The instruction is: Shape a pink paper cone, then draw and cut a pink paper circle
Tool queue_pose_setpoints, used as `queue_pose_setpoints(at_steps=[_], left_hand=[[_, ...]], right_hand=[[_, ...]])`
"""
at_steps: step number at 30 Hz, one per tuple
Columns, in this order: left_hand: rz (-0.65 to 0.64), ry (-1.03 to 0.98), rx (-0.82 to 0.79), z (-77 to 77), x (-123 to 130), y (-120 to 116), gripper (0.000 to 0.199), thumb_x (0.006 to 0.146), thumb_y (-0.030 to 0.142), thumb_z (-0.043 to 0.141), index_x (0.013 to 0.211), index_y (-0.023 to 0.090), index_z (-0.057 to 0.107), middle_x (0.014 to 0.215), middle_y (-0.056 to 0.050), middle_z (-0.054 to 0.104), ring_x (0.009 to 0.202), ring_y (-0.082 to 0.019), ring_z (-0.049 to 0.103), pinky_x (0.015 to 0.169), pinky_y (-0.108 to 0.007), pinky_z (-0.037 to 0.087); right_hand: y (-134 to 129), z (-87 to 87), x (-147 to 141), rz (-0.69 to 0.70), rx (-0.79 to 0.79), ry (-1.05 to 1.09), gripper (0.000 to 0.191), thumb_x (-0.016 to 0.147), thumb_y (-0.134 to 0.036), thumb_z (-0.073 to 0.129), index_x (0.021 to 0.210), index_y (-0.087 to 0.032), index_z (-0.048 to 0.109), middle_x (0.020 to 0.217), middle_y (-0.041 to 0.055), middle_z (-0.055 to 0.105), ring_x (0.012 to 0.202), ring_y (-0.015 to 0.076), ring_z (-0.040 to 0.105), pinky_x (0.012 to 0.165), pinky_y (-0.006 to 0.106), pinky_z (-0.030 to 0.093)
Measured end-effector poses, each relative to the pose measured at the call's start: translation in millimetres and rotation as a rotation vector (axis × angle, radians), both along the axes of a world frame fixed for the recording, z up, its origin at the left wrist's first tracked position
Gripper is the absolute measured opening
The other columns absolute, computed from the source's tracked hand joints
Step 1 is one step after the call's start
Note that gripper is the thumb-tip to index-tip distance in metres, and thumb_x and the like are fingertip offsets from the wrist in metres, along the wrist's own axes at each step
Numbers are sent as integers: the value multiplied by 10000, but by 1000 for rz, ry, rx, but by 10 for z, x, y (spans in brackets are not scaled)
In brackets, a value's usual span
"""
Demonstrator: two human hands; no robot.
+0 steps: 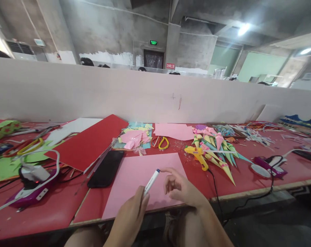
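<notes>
A white marker pen point(152, 181) with a dark blue end is gripped in my left hand point(134, 209), tilted up and to the right. Beside it, my right hand point(179, 187) holds nothing; its index finger reaches out to the pen's dark end, while the other fingers are curled loosely. Whether that fingertip touches the end I cannot tell. Under both hands lies a sheet of pink paper point(129, 171), flat at the table's front edge. A black phone point(106, 169) lies along the sheet's left side.
A yellow glue gun point(199, 156) with a black cord lies right of the sheet, against several paper cones point(222, 151). Behind are yellow-handled scissors point(164, 143) and paper scraps point(134, 137). Red board point(93, 144) and a purple power strip point(34, 192) are left. A white partition point(119, 92) stands behind.
</notes>
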State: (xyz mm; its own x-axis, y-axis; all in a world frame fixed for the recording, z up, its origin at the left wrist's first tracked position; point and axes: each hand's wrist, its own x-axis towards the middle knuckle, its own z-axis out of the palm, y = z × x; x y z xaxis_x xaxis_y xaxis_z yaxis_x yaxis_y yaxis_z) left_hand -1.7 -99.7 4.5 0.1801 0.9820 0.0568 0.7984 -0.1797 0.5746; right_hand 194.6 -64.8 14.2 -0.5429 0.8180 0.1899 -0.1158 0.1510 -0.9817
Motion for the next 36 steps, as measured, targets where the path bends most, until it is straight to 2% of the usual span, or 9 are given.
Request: queue_pose_setpoints(at_steps=[1,4,9,12,16,20,27,31,36], left_hand=[[-43,-43,-16,6,40,-35,258,882,381,214,818,240,420,596,7,572,560,-173,577,531,-246,411],[-153,-101,-65,10,123,-105,250,879,399,237,813,241,420,673,4,616,606,-162,590,552,-229,413],[-253,-63,-115,10,100,-139,229,878,363,306,854,221,484,789,-10,665,689,-154,606,605,-217,417],[-259,72,-104,14,73,-170,256,880,336,332,757,196,508,710,-15,655,627,-150,589,563,-215,403],[-326,280,-28,85,126,-216,179,858,251,413,783,184,561,718,-24,682,645,-174,620,553,-230,395],[-445,276,78,149,188,-236,213,870,259,419,751,180,577,730,-23,700,622,-167,642,539,-228,402],[-515,275,446,116,121,-325,174,828,328,505,724,194,543,623,22,667,505,-155,601,486,-251,371],[-541,243,405,260,88,-376,257,885,346,380,742,202,537,629,30,652,494,-125,564,484,-234,357],[-553,203,306,405,36,-450,294,903,361,321,807,217,558,722,13,653,594,-117,563,593,-208,407]], right_hand=[[-65,-39,-59,-15,-56,82,551,684,-316,652,1154,-207,386,698,-50,490,561,74,405,537,183,348],[-204,-121,-264,-61,-232,239,399,677,-332,616,1003,-229,409,626,-84,385,491,60,319,477,171,285],[-282,-95,-359,-209,-89,-11,63,679,-196,552,706,-164,505,604,-49,428,536,70,362,495,186,274],[-280,-54,-268,-241,-68,-20,97,689,-178,464,603,-157,504,496,-57,384,462,66,310,445,190,235],[-344,37,-204,-208,-45,-88,100,659,-171,479,562,-155,501,478,-54,409,452,61,322,434,179,243],[-466,186,-237,-121,42,-290,87,659,-139,482,650,-155,567,566,-31,528,499,70,417,459,165,293],[-630,400,-261,-123,17,-314,156,621,-109,411,690,-189,527,541,-49,488,479,76,406,441,157,287],[-701,492,-290,-195,-31,-281,123,605,-105,396,625,-188,485,550,-43,462,507,81,399,451,155,294],[-783,566,-285,-243,-29,-358,143,617,-84,412,617,-186,511,640,-32,524,608,88,466,538,152,343]])
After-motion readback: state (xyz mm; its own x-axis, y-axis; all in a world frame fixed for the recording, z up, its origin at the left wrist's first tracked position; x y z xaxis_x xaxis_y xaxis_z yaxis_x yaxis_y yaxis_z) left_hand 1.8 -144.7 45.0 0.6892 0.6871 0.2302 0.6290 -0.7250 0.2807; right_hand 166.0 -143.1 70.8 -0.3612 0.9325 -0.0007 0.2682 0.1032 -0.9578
